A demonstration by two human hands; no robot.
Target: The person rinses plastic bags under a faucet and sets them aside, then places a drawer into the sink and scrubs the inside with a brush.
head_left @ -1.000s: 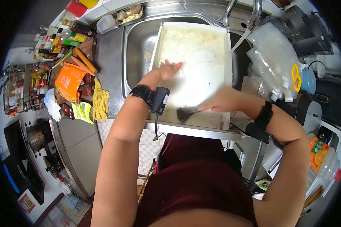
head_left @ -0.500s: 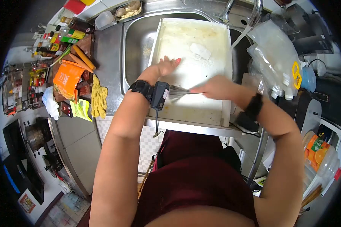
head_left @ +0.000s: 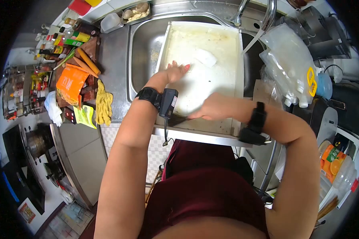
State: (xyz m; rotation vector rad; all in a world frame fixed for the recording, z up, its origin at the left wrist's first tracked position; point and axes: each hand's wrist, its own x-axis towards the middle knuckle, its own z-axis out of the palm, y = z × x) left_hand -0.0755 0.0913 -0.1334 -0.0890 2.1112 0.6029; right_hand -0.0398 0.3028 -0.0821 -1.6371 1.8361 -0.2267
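A shallow white tray, wet and stained, leans across the sink and reaches its front edge. My left hand lies on the tray's left side, its fingers stretched over the surface. Near the front of the tray, my right hand is closed on the handle of what looks like a grey scraper. The tool's flat end meets the tray's lower left part and is partly hidden by the black device on my left wrist. A white patch lies on the tray's upper half.
Water runs from the faucet at the tray's right. Left of the metal sink are yellow gloves, an orange packet, carrots and several bottles. Clear plastic bags lie to the right.
My right hand has moved toward the tray's front edge and left with the scraper. The white patch has shifted slightly left and down. My left hand stays nearly in place.
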